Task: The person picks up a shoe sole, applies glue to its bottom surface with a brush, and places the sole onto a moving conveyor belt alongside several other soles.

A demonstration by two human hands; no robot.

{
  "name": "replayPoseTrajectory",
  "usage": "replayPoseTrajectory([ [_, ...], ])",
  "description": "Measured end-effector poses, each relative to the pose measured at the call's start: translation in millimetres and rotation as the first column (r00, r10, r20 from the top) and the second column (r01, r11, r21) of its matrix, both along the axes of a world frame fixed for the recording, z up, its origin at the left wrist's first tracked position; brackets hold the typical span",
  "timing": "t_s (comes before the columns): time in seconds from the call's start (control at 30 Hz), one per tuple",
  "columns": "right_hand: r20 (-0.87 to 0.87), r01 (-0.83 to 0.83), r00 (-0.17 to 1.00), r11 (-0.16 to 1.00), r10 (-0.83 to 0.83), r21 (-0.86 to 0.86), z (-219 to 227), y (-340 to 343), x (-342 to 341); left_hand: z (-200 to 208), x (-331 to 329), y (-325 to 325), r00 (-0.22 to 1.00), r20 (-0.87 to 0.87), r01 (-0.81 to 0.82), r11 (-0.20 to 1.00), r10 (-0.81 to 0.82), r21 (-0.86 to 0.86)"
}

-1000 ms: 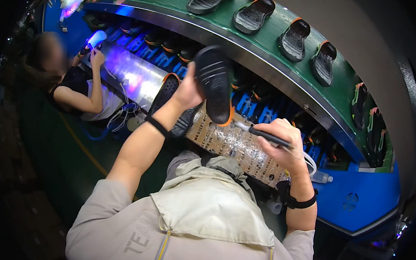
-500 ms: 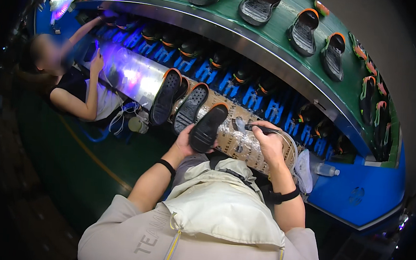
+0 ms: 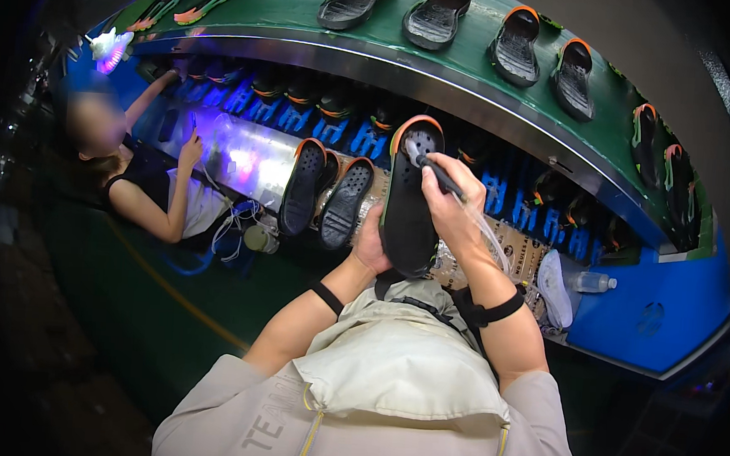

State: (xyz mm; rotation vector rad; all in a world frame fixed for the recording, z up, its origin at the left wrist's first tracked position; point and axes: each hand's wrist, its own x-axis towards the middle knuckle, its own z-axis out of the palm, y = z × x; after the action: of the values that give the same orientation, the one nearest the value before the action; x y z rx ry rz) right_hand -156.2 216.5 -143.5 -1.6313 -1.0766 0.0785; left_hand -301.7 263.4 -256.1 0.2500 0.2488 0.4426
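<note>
While the person stands over the desk (image 3: pixel 523 246), the head view shows both hands raised in front of the chest. The left hand (image 3: pixel 371 243) is closed around the lower end of a black shoe sole with an orange rim (image 3: pixel 409 197), holding it upright with its studded underside facing the camera — it sits between the two hands, above the desk's near edge. The right hand (image 3: pixel 450 206) is clenched around a thin dark brush-like tool (image 3: pixel 437 172), whose tip touches the upper part of the sole; a pale hose (image 3: pixel 490 234) trails from the hand down toward the desk. Each wrist carries a black band.

Just to the left of the held sole, two more black soles (image 3: pixel 325 194) with orange edges lean side by side on the desk, in front of a brightly lit patch. Behind them runs a row of blue holders (image 3: pixel 370 140) with dark soles set in them. Above that curves a green conveyor (image 3: pixel 474 84), carrying a line of black soles (image 3: pixel 510 45) lying apart from one another. A clear plastic bottle (image 3: pixel 589 282) lies on its side at the right end of the desk.

Off to the left a second person sits, one arm (image 3: pixel 161 211) bent and the other reaching up toward the blue holders.
</note>
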Motion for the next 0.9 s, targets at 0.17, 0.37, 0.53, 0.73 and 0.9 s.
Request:
replayPoseTrajectory([
  [0.17, 0.229, -0.307, 0.892, 0.893, 0.391, -0.33, 26.7, -45.8, -8.5, 10.4, 10.9, 18.9, 0.995, 0.067, -0.084, 0.994, 0.079, 0.076],
  [0.37, 0.123, -0.489, 0.829, 0.814, 0.546, -0.315, 80.6, -62.0, 7.1, 50.7, 9.7, 11.2, 0.94, 0.339, 0.05, 0.999, -0.042, -0.016],
  [0.53, 0.148, -0.031, 0.989, 0.988, 0.009, 0.149, 91.5, -30.4, 4.9, 91.6, 9.4, -8.7, 0.928, 0.354, 0.075, 0.99, -0.113, 0.119],
  [0.73, 0.356, -0.326, 0.9, 0.931, 0.252, 0.164, 71.6, -18.9, 2.3, 98.9, 3.7, -16.2, 0.995, 0.095, -0.033, 0.995, 0.023, 0.099],
  [0.9, 0.193, -0.087, 0.981, 0.953, 0.031, 0.289, 81.5, -20.0, 4.4, 104.7, 2.3, -12.7, 0.974, 0.226, 0.01, 0.996, -0.03, 0.092],
])
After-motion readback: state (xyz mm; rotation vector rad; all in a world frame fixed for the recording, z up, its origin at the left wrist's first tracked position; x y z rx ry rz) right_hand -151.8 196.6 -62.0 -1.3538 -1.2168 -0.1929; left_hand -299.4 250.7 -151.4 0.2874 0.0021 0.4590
